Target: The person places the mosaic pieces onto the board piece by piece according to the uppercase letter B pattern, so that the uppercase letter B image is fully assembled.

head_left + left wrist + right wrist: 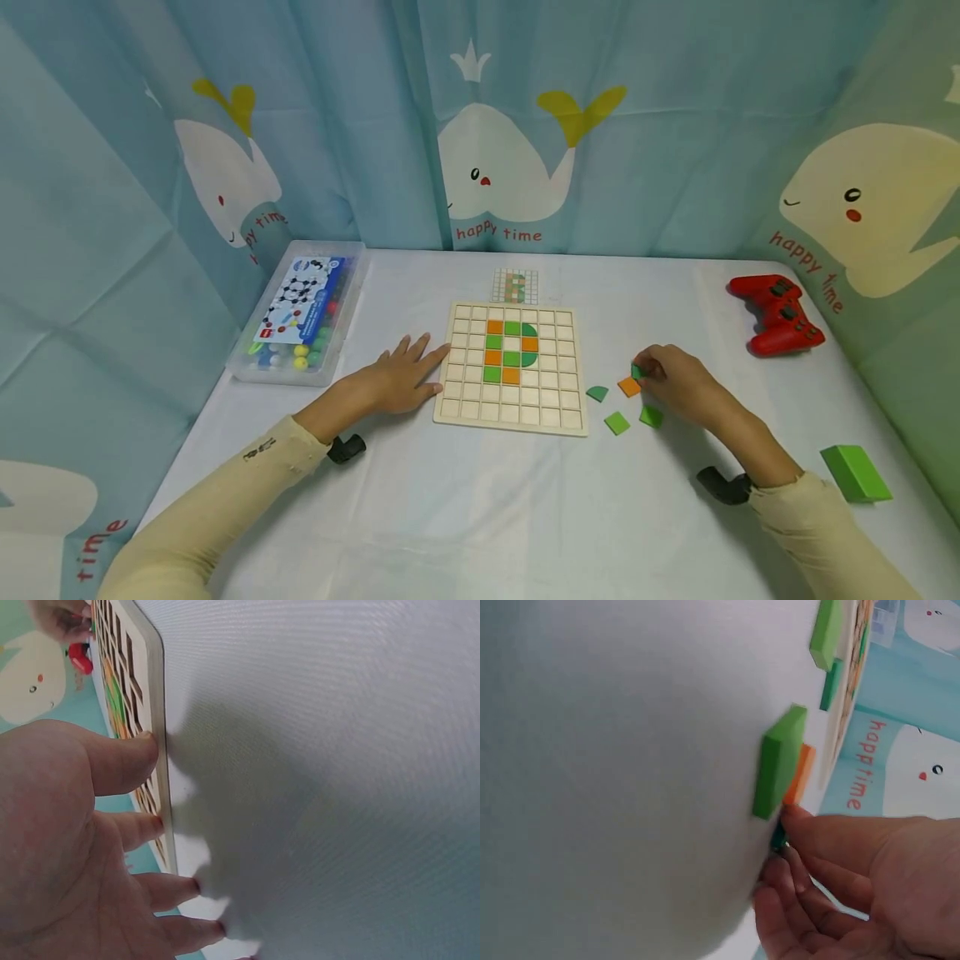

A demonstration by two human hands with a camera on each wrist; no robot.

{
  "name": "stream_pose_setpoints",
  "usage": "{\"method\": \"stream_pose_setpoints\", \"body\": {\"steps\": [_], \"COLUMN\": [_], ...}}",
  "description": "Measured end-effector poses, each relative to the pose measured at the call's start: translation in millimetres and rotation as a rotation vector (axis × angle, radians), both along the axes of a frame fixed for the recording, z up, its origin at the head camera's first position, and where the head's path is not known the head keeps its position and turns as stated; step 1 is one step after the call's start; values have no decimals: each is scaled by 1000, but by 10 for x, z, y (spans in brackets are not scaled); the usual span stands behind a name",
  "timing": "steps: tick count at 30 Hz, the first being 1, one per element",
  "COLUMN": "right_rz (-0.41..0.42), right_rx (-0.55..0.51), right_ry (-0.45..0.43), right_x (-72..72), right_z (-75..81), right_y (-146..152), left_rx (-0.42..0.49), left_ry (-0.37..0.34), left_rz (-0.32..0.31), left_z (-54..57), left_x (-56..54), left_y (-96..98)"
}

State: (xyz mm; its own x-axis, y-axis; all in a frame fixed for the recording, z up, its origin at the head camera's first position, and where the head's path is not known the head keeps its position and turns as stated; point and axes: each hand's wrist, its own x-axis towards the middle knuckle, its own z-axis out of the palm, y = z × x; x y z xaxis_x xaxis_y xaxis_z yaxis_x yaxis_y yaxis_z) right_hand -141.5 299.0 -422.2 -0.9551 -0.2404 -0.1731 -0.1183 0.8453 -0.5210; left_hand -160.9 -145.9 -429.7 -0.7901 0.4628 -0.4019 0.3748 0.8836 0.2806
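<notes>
A wooden grid board [468, 410] lies mid-table, with orange, light green and dark green tiles set in its cells. My left hand [405, 377] rests at its left edge, fingers spread; in the left wrist view the thumb [127, 761] touches the board's side. Right of the board, my right hand [678, 383] pinches a dark green tile [637, 372], mostly covered by the fingers. Close by lie an orange square tile [629, 387], two light green square tiles [617, 423] and a dark green quarter-round tile [597, 393].
Behind the board lies a small pattern card [515, 286]. A clear plastic box [322, 367] of coloured balls stands at the back left. On the right are a red game controller [776, 315] and a green block [856, 473]. A patterned curtain [660, 183] surrounds the table.
</notes>
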Motion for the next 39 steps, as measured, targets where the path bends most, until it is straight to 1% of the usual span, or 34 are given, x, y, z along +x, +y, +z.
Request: {"method": "stream_pose_setpoints", "body": {"steps": [5,10,14,18,22,26,31,35,39], "right_rz": [-15,-20,-21,-17,14,64,147,211,206], "right_rx": [-4,-2,3,-13,-61,-82,-80,-97,-98], "right_ry": [31,54,72,66,53,25,42,51,22], "right_x": [-37,-61,-73,-92,-102,-92,-86,-73,-65], "right_z": [-75,-116,-124,-81,10,66,22,-37,-80], "right_y": [-32,-78,-104,-175,-385,-703,-1077,-1275,-1368], "left_rx": [-1,-1,4,0,-6,-5,-3,5,5], "left_ry": [2,0,-8,-6,-2,2,-8,-12,-6], "left_rz": [-1,2,7,8,2,0,15,17,12], "left_z": [15,12,-3,-13,-9,0,10,13,4], "left_x": [11,8,-1,-7,-5,6,10,5,-2], "left_y": [4,-2,-2,3,0,-4,2,-2,-2]}}
